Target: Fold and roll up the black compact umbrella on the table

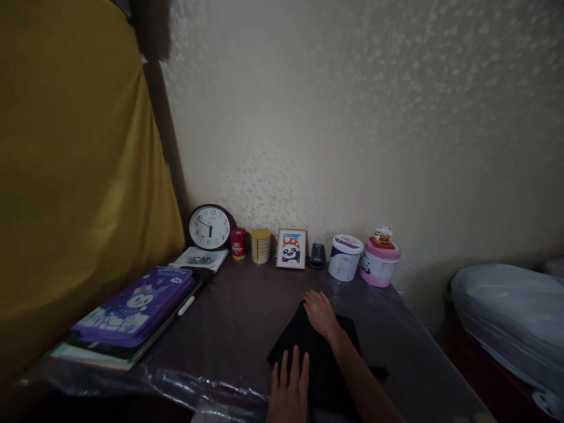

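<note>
A black piece of cloth (324, 367) lies spread on the dark tabletop in front of me; what kind of item it is does not show. My left hand (289, 382) rests flat on its near left part, fingers stretched out and apart. Farther up, my right hand (320, 313) lies across the cloth's far edge with its fingers extended. My right forearm covers part of the cloth's right side. A narrow dark strip (378, 372) sticks out from the cloth on the right.
Along the wall stand a clock (210, 227), a red can (238, 244), a yellow tin (261, 245), a framed panda picture (291, 249), a white tub (345, 258) and a pink tub (379, 264). A purple folder (138, 305) tops a stack at left. Clear plastic sheeting (198, 385) hangs in front.
</note>
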Action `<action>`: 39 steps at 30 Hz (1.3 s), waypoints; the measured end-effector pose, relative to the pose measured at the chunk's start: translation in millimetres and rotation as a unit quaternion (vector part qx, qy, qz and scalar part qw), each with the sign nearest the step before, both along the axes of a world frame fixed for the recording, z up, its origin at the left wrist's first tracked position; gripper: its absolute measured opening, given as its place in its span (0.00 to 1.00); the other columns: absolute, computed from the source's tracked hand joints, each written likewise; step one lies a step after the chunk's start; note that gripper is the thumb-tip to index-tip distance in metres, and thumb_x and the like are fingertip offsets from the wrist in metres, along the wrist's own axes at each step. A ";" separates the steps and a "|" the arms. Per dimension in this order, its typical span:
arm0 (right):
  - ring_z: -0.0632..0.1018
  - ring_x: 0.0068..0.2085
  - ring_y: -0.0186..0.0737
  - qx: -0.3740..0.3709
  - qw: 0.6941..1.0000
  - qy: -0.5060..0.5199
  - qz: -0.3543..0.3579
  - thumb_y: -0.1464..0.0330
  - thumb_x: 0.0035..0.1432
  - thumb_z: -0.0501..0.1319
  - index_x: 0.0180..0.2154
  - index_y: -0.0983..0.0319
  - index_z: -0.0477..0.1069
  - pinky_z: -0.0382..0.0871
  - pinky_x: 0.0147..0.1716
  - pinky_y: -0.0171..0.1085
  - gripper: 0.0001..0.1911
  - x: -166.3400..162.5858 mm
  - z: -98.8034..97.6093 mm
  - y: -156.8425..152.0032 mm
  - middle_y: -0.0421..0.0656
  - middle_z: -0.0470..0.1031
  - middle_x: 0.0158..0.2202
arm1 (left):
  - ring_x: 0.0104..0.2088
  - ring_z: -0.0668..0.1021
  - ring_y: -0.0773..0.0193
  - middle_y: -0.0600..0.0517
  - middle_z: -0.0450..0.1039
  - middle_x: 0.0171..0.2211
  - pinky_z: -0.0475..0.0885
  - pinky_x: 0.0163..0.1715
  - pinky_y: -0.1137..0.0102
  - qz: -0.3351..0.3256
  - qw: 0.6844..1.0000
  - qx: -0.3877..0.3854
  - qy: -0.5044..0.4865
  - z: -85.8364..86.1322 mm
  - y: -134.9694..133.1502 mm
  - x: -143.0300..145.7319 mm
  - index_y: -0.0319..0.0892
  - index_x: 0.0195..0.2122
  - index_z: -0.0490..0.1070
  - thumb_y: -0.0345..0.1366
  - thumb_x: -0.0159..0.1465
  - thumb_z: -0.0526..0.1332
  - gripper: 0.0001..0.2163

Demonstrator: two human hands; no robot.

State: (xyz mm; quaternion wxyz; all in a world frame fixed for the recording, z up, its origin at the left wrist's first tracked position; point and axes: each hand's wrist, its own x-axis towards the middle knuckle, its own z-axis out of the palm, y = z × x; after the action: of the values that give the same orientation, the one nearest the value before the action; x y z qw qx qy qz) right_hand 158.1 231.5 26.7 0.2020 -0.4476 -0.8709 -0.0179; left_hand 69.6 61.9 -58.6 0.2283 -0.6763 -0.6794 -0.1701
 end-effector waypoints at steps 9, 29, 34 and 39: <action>0.76 0.45 0.41 -0.159 0.976 -0.013 0.148 0.64 0.64 0.47 0.36 0.61 0.76 0.55 0.55 0.43 0.19 -22.4 16.7 -65.8 0.45 0.79 0.37 | 0.52 0.69 0.54 0.57 0.65 0.55 0.67 0.48 0.56 0.030 0.999 -0.022 -0.036 -8.8 2.5 8.4 0.57 0.56 0.57 0.25 0.58 0.49 0.27; 0.73 0.48 0.51 0.040 0.961 0.239 -0.129 0.59 0.53 0.50 0.42 0.66 0.70 0.64 0.50 0.49 0.22 78.9 -25.3 -15.7 0.56 0.73 0.46 | 0.59 0.61 0.51 0.60 0.40 0.63 0.69 0.49 0.59 0.023 0.959 -0.237 -0.151 29.0 -2.0 7.9 0.54 0.60 0.36 0.18 0.54 0.42 0.35; 0.77 0.41 0.50 -0.097 0.918 0.313 -0.224 0.55 0.48 0.53 0.37 0.61 0.72 0.70 0.42 0.45 0.21 116.7 -25.1 -56.7 0.50 0.77 0.38 | 0.61 0.55 0.48 0.56 0.33 0.64 0.64 0.54 0.57 -0.015 0.933 -0.310 -0.181 46.8 -4.1 1.9 0.51 0.61 0.32 0.21 0.55 0.44 0.35; 0.78 0.40 0.49 -0.171 0.889 0.376 -0.196 0.53 0.45 0.55 0.36 0.59 0.72 0.71 0.40 0.42 0.21 111.3 -22.7 -91.8 0.47 0.79 0.36 | 0.62 0.52 0.48 0.56 0.29 0.65 0.63 0.54 0.58 -0.021 0.927 -0.326 -0.183 63.6 -13.6 0.6 0.48 0.61 0.30 0.21 0.54 0.44 0.36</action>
State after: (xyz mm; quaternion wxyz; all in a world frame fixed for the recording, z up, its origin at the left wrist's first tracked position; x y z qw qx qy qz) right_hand 269.4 139.7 4.0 0.4271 -0.6097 -0.6141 0.2621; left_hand 70.2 48.3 4.9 -0.1368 -0.6847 -0.7130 -0.0644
